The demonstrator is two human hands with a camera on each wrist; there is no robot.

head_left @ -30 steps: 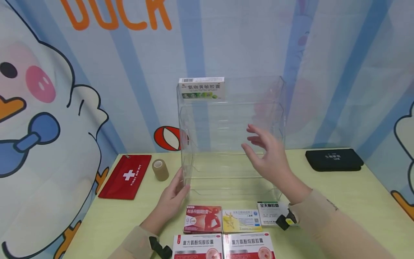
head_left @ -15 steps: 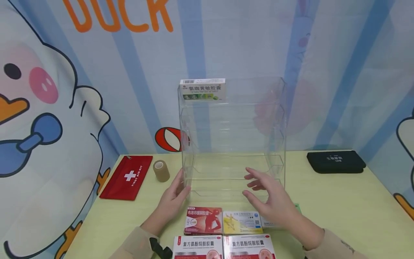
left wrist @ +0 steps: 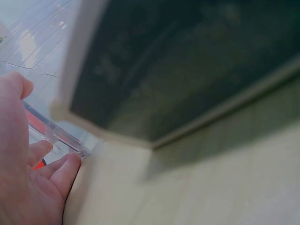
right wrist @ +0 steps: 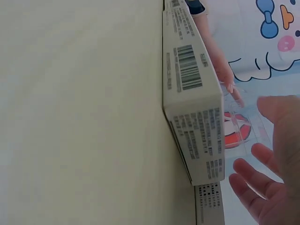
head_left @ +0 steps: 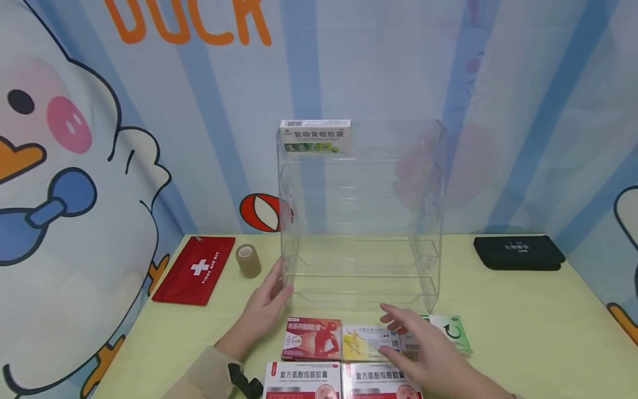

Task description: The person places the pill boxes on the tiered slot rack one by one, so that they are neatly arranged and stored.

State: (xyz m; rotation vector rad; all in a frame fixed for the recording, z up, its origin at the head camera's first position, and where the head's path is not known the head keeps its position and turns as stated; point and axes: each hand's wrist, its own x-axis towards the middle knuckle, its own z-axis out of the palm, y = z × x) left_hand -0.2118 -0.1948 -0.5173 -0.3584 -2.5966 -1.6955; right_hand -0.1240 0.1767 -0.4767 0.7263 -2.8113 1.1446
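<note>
My left hand (head_left: 263,305) grips the lower left side of a clear stepped acrylic rack (head_left: 359,276), thumb in front and fingers behind. On the rack's top tier, at the left, stands a white-and-green medicine box (head_left: 317,138). My right hand (head_left: 423,348) hovers with spread, relaxed fingers over a yellow-and-white medicine box (head_left: 360,344), holding nothing. It partly hides that box and a green-and-white box (head_left: 452,332) to the right. A red medicine box (head_left: 312,339) lies to the left. Nearest me are two white-and-red boxes, one left (head_left: 303,381) and one right (head_left: 374,381).
A red first aid pouch (head_left: 191,277) and a tan bandage roll (head_left: 248,260) lie left of the rack on the pale table. At the right rear is a black zip case (head_left: 518,253). Behind everything hangs a striped duck backdrop (head_left: 369,66).
My right hand has come down from in front of the rack's middle tiers to the boxes on the table. The left hand has stayed at the rack's side.
</note>
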